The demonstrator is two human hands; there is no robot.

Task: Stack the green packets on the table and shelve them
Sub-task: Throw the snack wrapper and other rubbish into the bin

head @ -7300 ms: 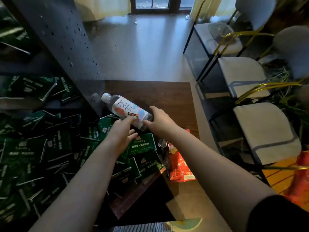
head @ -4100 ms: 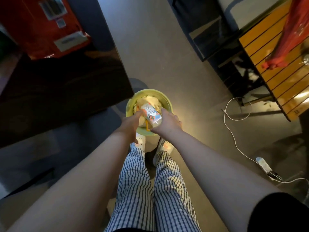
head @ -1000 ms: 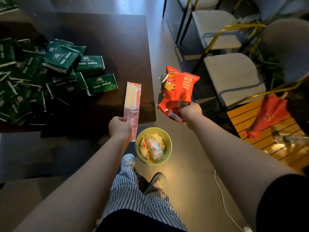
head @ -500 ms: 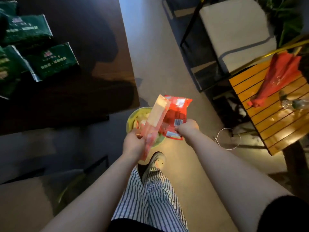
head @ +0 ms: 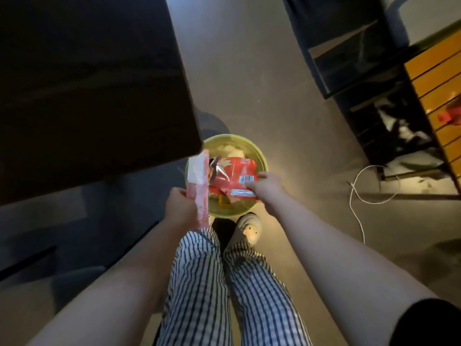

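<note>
Over the floor, beside the table: both hands are held above a round bin.
Left hand (head: 180,208): closed around the lower part of a long pink wrapper (head: 199,181), which stands almost upright and reaches up to the table corner.
Right hand (head: 268,188): pinches with thumb and fingers the lower edge of a red snack bag (head: 234,174); the bag is torn open, silver foil shows at its left side, and a barcode faces the camera.
Yellow-green bin (head: 259,159): stands on the floor just in front of the feet; pale crumpled rubbish lies inside at the far side. The red snack bag hangs over its opening and the pink wrapper over its left rim.
Table (head: 87,83): dark top, fills the upper left; its near corner is just above the bin rim.
Green packets: not visible from this angle, so I cannot tell where they are.
Legs: striped trousers (head: 224,283), with one light slipper (head: 249,228) touching the bin's near side.
White cable (head: 356,196): curls on the floor, well apart to the right.
Orange slatted surface (head: 439,96): at the right edge, with a small red thing on it, too blurred to tell.
</note>
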